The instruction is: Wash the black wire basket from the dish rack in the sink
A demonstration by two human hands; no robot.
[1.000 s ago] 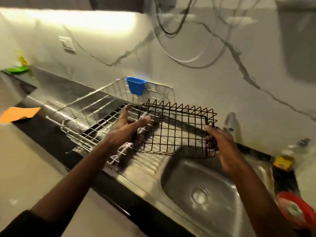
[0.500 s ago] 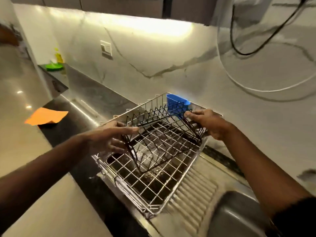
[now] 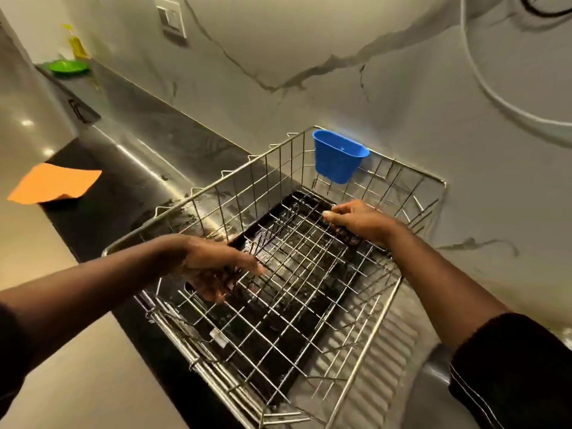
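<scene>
Basket: the black wire basket (image 3: pixel 297 252) lies low inside the dish rack (image 3: pixel 216 187), between the two hands. Its dark wires are hard to separate from the silver wires of the rack.
Left grip: the left hand (image 3: pixel 213 267) is closed, with fingers curled around dark wires at the end of the basket near the person.
Right grip: the right hand (image 3: pixel 359 222) is closed too, knuckles up, with fingers folded over the wires at the far end of the basket.
Rack: silver wire, with walls that rise around both grips. It stands on the counter (image 3: pixel 102 212) and partly on the ribbed drainboard (image 3: pixel 380 351).
Under the grips: a black tray (image 3: pixel 278 360) lies below the rack floor; it looks wet and shiny.
Beyond the right grip: a blue cup (image 3: pixel 337 159) hangs on the far wall of the rack, near the hand but apart from it.
Right of the right grip: the steel sink (image 3: pixel 433 366) shows only at its edge, beside the dark sleeve (image 3: pixel 510 366).
Left of the left grip: an orange cloth (image 3: pixel 55 184) lies at the counter edge, well apart from the rack.
Far behind the left grip: a green dish (image 3: pixel 68 66) and a yellow bottle (image 3: pixel 75 44) stand at the end of the counter.
Wall: marble pattern, with a switch (image 3: pixel 171 18) and a white cable (image 3: pixel 495 100).
</scene>
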